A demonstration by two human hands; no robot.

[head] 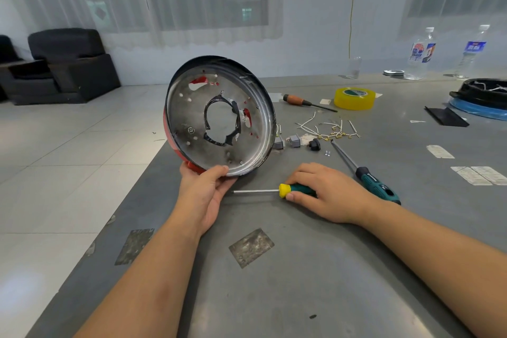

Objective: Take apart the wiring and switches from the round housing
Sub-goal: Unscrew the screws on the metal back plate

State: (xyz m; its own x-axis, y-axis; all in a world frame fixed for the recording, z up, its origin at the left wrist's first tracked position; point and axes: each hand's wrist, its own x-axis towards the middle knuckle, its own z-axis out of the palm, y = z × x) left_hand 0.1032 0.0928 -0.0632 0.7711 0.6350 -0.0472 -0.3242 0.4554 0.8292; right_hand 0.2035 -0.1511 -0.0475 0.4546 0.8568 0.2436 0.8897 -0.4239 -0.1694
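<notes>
No legible text anywhere. Left water bottle (421,53): label w/ blue, red & white print, too blurred to read. Right water bottle (472,51): blue label w/ white characters, can't make out. Yellow tape roll (354,98): green & white core label, print too small. White stickers (478,174) on the table (301,282): faint markings, unreadable. Teal screwdriver (377,185): small white mark on handle, illegible.

**Both arms out, both hands closed**

My left hand (204,189) is raised on the left, palm turned right, thumb over the near rim of the round housing (219,115), fingers behind it. My right hand (326,192) lies palm down further right, fingers curled around the screwdriver (290,190). Both forearms reach in from the near edge.
</notes>
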